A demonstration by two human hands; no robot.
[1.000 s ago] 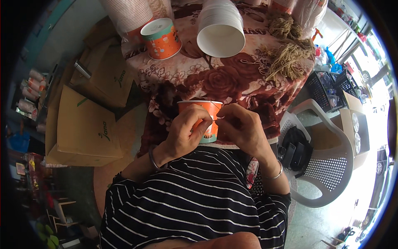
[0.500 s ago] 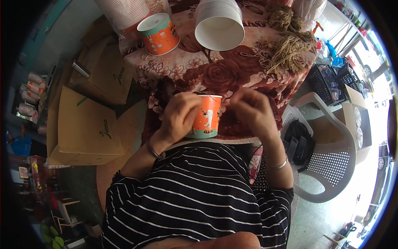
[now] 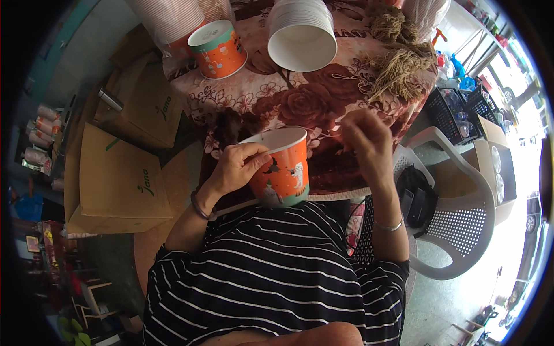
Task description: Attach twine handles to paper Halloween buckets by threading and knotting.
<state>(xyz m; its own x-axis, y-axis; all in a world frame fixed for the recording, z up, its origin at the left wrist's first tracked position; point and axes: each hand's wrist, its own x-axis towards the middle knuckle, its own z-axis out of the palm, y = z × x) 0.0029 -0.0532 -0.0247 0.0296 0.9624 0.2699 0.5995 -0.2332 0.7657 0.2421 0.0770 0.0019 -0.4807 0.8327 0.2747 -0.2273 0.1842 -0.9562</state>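
Observation:
An orange paper bucket (image 3: 288, 173) with a green band and white and dark printed figures is held at the table's near edge. My left hand (image 3: 239, 167) grips its left side near the rim, thumb pressed on the outer wall. The bucket's mouth tilts up and away, showing some of the white inside. My right hand (image 3: 368, 138) is raised to the right of the bucket, apart from it. Its fingers are bent and smeared by motion, and whether they hold anything does not show.
Farther back stand another orange bucket (image 3: 217, 51) and a stack of white buckets (image 3: 303, 46) lying on its side. Brown twine (image 3: 401, 75) is heaped at the table's right. Cardboard boxes (image 3: 118, 179) flank the left, and a grey plastic chair (image 3: 470, 222) stands on the right.
The bucket has turned and tipped, so more of its inside shows. My left hand now grips it near the rim, and my right hand has moved away to the right and up.

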